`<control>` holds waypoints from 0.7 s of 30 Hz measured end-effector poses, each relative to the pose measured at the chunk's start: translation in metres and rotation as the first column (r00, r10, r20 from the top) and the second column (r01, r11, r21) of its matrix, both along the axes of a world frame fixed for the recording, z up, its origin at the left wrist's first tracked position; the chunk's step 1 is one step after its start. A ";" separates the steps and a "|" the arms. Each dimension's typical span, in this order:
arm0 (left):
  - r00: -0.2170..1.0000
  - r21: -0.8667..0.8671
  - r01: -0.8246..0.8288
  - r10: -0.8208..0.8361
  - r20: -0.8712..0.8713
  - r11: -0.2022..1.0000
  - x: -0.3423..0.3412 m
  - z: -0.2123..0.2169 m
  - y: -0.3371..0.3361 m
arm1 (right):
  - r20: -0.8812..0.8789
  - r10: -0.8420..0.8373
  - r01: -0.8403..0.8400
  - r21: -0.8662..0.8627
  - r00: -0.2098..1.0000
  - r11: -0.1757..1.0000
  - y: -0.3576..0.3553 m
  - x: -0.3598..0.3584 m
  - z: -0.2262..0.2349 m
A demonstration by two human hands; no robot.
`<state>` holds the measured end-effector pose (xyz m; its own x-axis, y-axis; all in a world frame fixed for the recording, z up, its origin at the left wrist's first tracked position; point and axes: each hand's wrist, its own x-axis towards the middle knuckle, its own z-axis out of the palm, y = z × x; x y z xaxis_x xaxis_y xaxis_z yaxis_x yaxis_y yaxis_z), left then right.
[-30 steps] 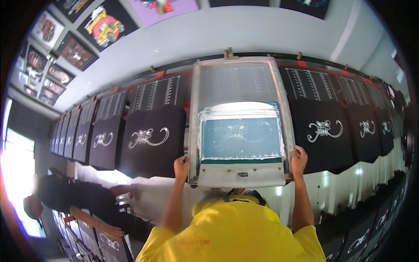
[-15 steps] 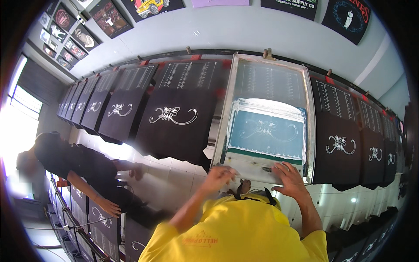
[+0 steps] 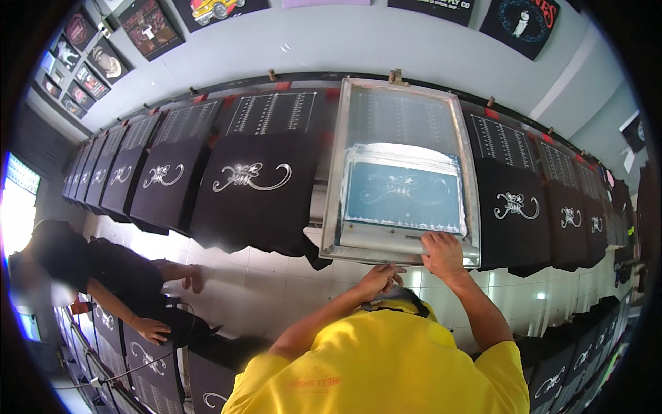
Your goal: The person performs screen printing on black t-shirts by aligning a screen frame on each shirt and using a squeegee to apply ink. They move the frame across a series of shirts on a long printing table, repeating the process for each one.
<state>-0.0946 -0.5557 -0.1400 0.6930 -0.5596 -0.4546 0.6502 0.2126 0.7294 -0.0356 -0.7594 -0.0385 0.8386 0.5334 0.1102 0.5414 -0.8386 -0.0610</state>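
A silk-screen printing frame point(image 3: 336, 172) with metal sides lies over a board in front of me. Its mesh point(image 3: 407, 196) is blue-green with a faint floral scroll design, and white ink lies along the window's far and near edges. My right hand point(image 3: 443, 252) is closed over the near bar, right of its middle, fingers on top. Just below that bar and apart from it, my left hand point(image 3: 383, 279) is held close to my body, empty, fingers loosely bent and apart.
Black shirts with white scroll prints point(image 3: 252, 178) lie on boards to the left, and others point(image 3: 517, 207) to the right. A rail point(image 3: 303, 74) with stops runs behind them. At left a person in black point(image 3: 127, 276) stands by another row of printed shirts point(image 3: 147, 353).
My left hand has moved from the frame's near left corner rightward and toward my body. My right hand has closed on the near bar. The dark green strip by the mesh no longer shows.
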 end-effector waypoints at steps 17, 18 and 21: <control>0.971 0.090 -0.136 0.151 -0.188 0.987 -0.002 0.026 -0.016 | 0.190 0.004 0.005 -0.046 0.982 0.999 -0.018 0.173 -0.021; 0.964 0.056 -0.161 0.169 -0.203 0.985 -0.004 0.012 -0.018 | 0.181 0.008 0.003 -0.059 0.983 0.998 -0.019 0.177 -0.024; 0.960 0.067 -0.173 0.184 -0.212 0.983 -0.006 0.001 -0.017 | 0.040 -0.005 0.004 0.019 0.999 1.000 -0.016 0.190 -0.011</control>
<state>-0.1003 -0.5729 -0.1391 0.6619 -0.4098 -0.6277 0.7481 0.3080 0.5878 0.1545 -0.7750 -0.0492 0.8358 0.5270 0.1538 0.5398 -0.8400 -0.0548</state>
